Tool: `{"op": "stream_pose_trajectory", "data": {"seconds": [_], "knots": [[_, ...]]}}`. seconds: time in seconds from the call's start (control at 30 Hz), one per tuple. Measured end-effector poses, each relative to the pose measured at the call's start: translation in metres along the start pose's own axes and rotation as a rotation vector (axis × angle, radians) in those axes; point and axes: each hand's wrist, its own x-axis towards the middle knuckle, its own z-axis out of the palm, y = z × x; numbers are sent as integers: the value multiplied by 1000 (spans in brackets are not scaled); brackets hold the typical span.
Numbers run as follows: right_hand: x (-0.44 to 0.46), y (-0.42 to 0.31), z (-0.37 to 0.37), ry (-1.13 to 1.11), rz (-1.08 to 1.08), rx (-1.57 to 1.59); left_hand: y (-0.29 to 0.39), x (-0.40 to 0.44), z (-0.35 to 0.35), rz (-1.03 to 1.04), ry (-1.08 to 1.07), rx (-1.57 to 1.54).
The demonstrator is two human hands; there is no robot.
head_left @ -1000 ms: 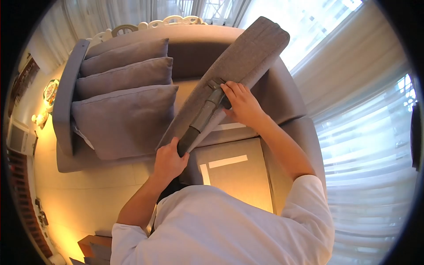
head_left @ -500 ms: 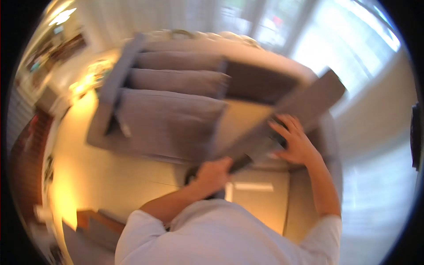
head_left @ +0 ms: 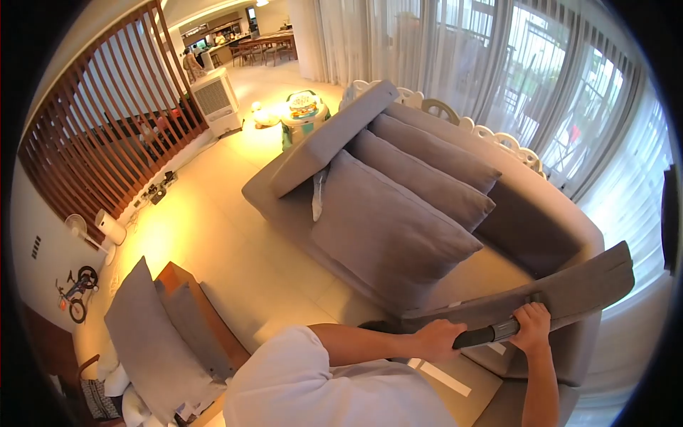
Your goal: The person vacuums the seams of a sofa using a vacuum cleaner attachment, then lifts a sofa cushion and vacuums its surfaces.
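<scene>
My left hand (head_left: 435, 340) is wrapped round the back end of a black, curved vacuum cleaner tube (head_left: 475, 337). Farther along, beyond a grey collar, my right hand (head_left: 532, 327) grips the same tube. Its dark head (head_left: 538, 297) lies against a long grey seat cushion (head_left: 594, 279), which stands tilted on its edge over the sofa. Part of the head is hidden behind my right fingers. Left of my hands, several loose grey cushions (head_left: 398, 228) lean in a row on the grey sofa (head_left: 284, 231).
Behind me on the left stands a wooden-framed seat (head_left: 224, 334) with a grey cushion (head_left: 153, 334) on it. A small bicycle (head_left: 77, 292), a fan (head_left: 76, 226) and an air cooler (head_left: 215, 99) line the left wall. Sheer curtains (head_left: 427, 64) hang behind the sofa.
My view has turned, so the sofa appears rotated and the room at left shows more. My right hand, with fingers spread earlier, is now closed round the tube.
</scene>
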Motion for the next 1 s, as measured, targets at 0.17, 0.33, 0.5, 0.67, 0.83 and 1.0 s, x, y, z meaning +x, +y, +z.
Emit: {"op": "stream_pose_trajectory", "data": {"seconds": [0.17, 0.33, 0.5, 0.67, 0.83, 1.0], "knots": [[-8, 11, 3, -52, 14, -23, 7, 1, 8, -46, -18, -197], [-7, 19, 0, -193, 89, -70, 1, 11, 17, -80, 35, -153], [23, 18, -12, -467, 135, -98, 7, 24, -2, -220, -7, -97], [26, 21, -12, -457, 169, -18, 6, 31, -4, -142, 25, -51], [14, 12, -86, -88, 172, -29, 14, 22, 9, -170, 120, 97], [5, 141, -165, 390, 681, -478, 22, 22, -1, -227, 53, -4]]}}
